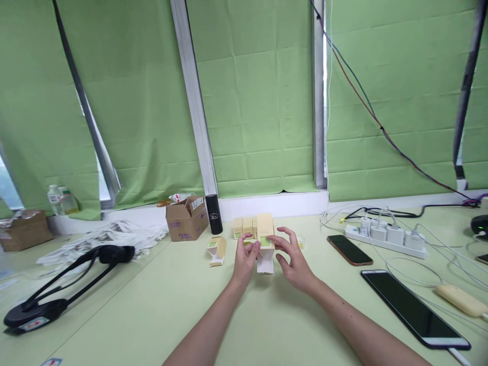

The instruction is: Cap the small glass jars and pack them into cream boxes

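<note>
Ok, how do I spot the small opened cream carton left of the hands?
On the pale green table, find the upright black cylinder. Nearer the camera, left of the left hand, sits the small cream cardboard carton, flap open. Unlike the clustered cream cardboard boxes and the held cream cardboard box, it stands alone, untouched.

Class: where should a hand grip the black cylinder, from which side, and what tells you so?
Grip the black cylinder around the middle of its wall, probably best coming from the front right. It stands upright, and its round shape suits a wrapping grasp; the carton stands close on its left, while a gap parts the cylinder from the small boxes on its right.
</note>
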Demonstrator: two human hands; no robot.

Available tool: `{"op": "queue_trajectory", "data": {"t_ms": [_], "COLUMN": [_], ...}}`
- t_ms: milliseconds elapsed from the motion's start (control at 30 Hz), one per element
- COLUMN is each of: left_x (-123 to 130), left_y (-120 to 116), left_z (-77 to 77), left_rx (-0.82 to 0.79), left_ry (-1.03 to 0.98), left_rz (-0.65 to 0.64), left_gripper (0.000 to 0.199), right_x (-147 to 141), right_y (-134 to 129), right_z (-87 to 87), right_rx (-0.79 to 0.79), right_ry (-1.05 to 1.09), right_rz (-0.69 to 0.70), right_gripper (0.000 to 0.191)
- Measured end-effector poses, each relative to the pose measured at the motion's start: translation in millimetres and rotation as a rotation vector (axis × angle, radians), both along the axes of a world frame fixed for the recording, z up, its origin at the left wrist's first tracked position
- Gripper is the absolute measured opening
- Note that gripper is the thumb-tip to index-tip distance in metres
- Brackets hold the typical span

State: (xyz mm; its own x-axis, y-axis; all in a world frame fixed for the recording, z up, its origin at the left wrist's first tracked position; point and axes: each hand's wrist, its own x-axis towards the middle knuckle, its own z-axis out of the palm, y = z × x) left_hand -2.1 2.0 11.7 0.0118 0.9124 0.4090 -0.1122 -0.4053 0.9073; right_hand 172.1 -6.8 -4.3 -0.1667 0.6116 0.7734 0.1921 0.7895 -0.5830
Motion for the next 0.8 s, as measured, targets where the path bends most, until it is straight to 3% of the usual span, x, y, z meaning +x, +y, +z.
{"op": "queue_trajectory", "data": {"t_ms": [133,300,400,567,800], "left_x": [-0.3,-4.3,-6.6,-6.6,-5.9], "left_y": [2.9,3.0,2.5,1.4,5.9], "left_z": [-4.4,-5.2,-5.5,-5.7,-6.6], "left_rx": [0.032,0.199,0.255,0.294,0.263], "left_ry": [0.107,0.149,0.173,0.234,0.162], "left_rz": [-0.001,0.068,0.022,-0.092,-0.073], "left_gripper": [0.060,0.054,0.055,0.047,0.047], "right_x": [0.4,1.1,1.6,1.4,2.3], "right_y": [3.6,10.0,10.9,8.8,11.4], "right_z": [-1.3,-3.9,-3.8,-2.6,-5.2], "right_rx": [-0.056,-0.109,-0.120,-0.142,-0.190], "right_ry": [0.070,0.169,0.184,0.169,0.151], "right_rz": [0.041,0.048,0.038,0.035,0.086], "right_gripper": [0.052,0.041,0.039,0.037,0.038]}}
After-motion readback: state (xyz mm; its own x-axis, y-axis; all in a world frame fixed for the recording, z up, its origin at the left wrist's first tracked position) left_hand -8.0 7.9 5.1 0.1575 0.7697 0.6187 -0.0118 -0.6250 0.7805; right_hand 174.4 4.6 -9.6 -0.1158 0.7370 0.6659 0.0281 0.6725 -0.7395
